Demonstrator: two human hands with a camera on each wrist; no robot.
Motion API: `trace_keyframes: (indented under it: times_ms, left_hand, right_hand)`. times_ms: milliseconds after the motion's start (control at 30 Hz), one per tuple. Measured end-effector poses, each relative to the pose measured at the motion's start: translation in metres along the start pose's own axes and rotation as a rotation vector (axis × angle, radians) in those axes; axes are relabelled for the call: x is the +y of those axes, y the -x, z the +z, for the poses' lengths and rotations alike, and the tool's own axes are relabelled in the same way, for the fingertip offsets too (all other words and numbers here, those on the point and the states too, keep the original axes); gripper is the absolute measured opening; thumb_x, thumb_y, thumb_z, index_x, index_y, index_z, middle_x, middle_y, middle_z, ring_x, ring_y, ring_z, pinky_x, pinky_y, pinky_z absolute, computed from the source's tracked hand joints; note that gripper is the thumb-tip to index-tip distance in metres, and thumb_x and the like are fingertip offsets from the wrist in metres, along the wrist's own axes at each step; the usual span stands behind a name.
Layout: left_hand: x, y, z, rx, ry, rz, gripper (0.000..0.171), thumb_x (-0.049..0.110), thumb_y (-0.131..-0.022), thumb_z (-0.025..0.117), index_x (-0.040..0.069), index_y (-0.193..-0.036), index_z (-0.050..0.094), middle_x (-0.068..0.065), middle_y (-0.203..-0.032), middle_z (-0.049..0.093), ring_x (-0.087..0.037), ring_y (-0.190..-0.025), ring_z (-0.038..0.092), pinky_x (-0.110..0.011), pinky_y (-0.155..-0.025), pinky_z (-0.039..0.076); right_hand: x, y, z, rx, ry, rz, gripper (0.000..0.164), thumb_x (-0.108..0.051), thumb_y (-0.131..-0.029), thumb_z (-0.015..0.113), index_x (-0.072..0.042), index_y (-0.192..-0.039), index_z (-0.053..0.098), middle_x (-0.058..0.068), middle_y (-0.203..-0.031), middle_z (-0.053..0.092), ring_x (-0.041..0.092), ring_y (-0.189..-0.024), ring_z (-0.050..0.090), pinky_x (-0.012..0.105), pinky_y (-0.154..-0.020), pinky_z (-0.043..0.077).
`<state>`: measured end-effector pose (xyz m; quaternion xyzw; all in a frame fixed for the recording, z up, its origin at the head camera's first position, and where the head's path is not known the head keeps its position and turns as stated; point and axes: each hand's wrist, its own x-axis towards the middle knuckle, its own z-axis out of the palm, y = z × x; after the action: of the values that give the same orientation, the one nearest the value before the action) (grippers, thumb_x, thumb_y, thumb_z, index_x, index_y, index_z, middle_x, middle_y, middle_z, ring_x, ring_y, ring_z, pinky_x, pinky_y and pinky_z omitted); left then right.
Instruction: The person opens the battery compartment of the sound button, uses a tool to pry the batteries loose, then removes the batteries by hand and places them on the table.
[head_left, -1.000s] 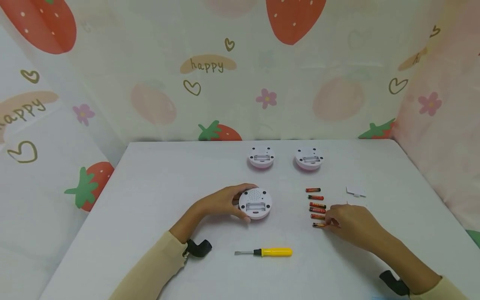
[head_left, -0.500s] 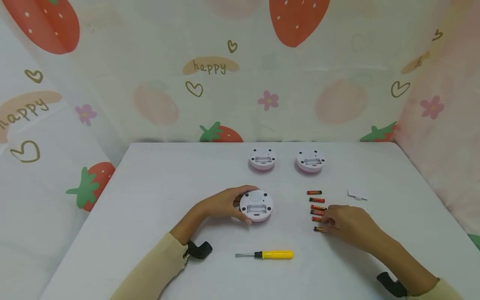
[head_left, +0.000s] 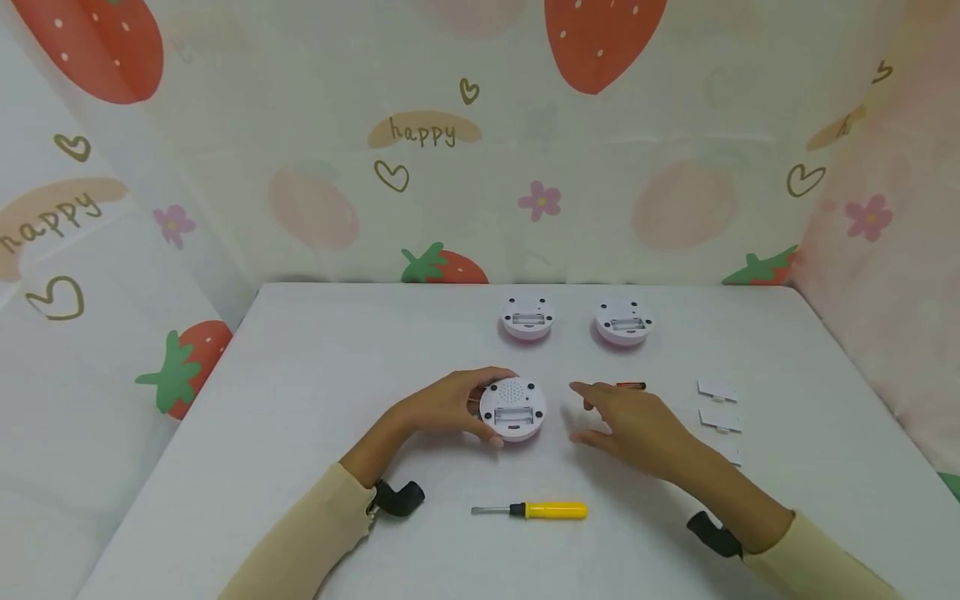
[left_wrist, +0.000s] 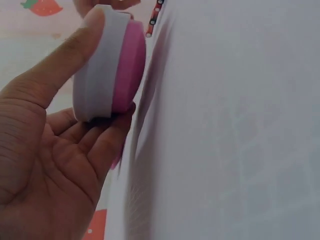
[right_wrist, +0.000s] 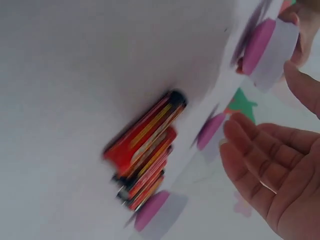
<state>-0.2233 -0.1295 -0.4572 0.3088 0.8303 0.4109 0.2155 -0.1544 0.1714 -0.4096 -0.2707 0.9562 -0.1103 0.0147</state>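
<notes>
My left hand [head_left: 450,406] grips the left side of a round white device [head_left: 513,392] with a pink underside, thumb at the front and fingers behind. Its battery compartment faces up, uncovered, and no battery shows inside. In the left wrist view, the thumb lies on the white edge of the device [left_wrist: 95,75]. Just to the right, my right hand [head_left: 637,429] hovers with fingers loosely extended and holds nothing. Below it, several red-and-black batteries [right_wrist: 142,137] lie in a row in the right wrist view. In the head view the hand hides all but one battery [head_left: 631,385].
Two similar round devices, one left [head_left: 527,327] and one right [head_left: 624,332], stand at the back with compartments uncovered. White battery covers [head_left: 717,389] lie at the right, one partly behind the right arm. A yellow-handled screwdriver [head_left: 555,510] lies at the front.
My right hand has left the front end of the battery row and moved left and up toward the device, its fingers spreading. More covers show now. The left hand stays on the device.
</notes>
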Motion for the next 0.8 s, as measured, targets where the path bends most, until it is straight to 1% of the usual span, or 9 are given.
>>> trace_keyframes:
  times_ms: [100, 167, 333, 500, 667, 800]
  left_hand:
    - [0.002, 0.0, -0.003, 0.015, 0.018, 0.008, 0.092, 0.03, -0.073, 0.094, 0.02, -0.151, 0.046, 0.007, -0.141, 0.056, -0.013, -0.122, 0.058, -0.033, -0.107, 0.046]
    - [0.004, 0.0, -0.005, 0.023, 0.028, 0.014, 0.092, 0.03, -0.073, 0.094, 0.02, -0.151, 0.046, 0.007, -0.142, 0.056, -0.013, -0.122, 0.058, -0.033, -0.107, 0.046]
    - [0.008, -0.001, -0.01, 0.05, 0.037, 0.04, 0.093, 0.032, -0.071, 0.095, 0.019, -0.15, 0.047, 0.008, -0.139, 0.058, -0.011, -0.119, 0.06, -0.032, -0.105, 0.047]
    - [0.009, 0.0, -0.015, 0.089, 0.077, 0.066, 0.094, 0.029, -0.069, 0.096, 0.019, -0.149, 0.047, 0.006, -0.136, 0.059, -0.013, -0.115, 0.061, -0.029, -0.101, 0.05]
    - [0.005, 0.005, -0.02, 0.124, 0.132, 0.059, 0.095, 0.024, -0.07, 0.096, 0.016, -0.151, 0.046, 0.0, -0.138, 0.058, -0.019, -0.115, 0.062, -0.028, -0.098, 0.052]
    - [0.005, 0.01, -0.028, 0.174, 0.14, 0.057, 0.096, 0.022, -0.07, 0.096, 0.014, -0.152, 0.045, -0.004, -0.142, 0.056, -0.023, -0.119, 0.061, -0.03, -0.1, 0.052]
  right_hand:
    - [-0.009, -0.012, 0.001, -0.035, -0.028, 0.009, 0.074, -0.04, -0.086, 0.082, -0.006, -0.145, 0.054, 0.003, -0.108, 0.072, 0.013, -0.084, 0.065, 0.032, -0.07, 0.059]
    - [-0.013, -0.018, 0.001, -0.042, -0.051, 0.009, 0.075, -0.039, -0.086, 0.082, -0.005, -0.146, 0.053, 0.004, -0.108, 0.072, 0.015, -0.087, 0.066, 0.03, -0.069, 0.058]
    - [-0.019, -0.03, -0.001, -0.046, -0.117, 0.009, 0.073, -0.04, -0.087, 0.08, -0.004, -0.144, 0.055, 0.002, -0.105, 0.071, 0.014, -0.085, 0.063, 0.024, -0.068, 0.054]
    - [-0.026, -0.043, -0.001, -0.032, -0.192, 0.026, 0.07, -0.039, -0.086, 0.082, -0.004, -0.142, 0.058, -0.001, -0.098, 0.07, 0.014, -0.085, 0.061, 0.023, -0.067, 0.051]
    - [-0.032, -0.054, 0.001, -0.017, -0.3, 0.042, 0.067, -0.034, -0.086, 0.083, -0.005, -0.141, 0.058, 0.0, -0.097, 0.069, 0.014, -0.084, 0.059, 0.021, -0.066, 0.052]
    - [-0.036, -0.066, 0.002, 0.014, -0.361, 0.025, 0.066, -0.028, -0.086, 0.084, -0.005, -0.142, 0.058, 0.002, -0.096, 0.069, 0.013, -0.08, 0.059, 0.021, -0.065, 0.053]
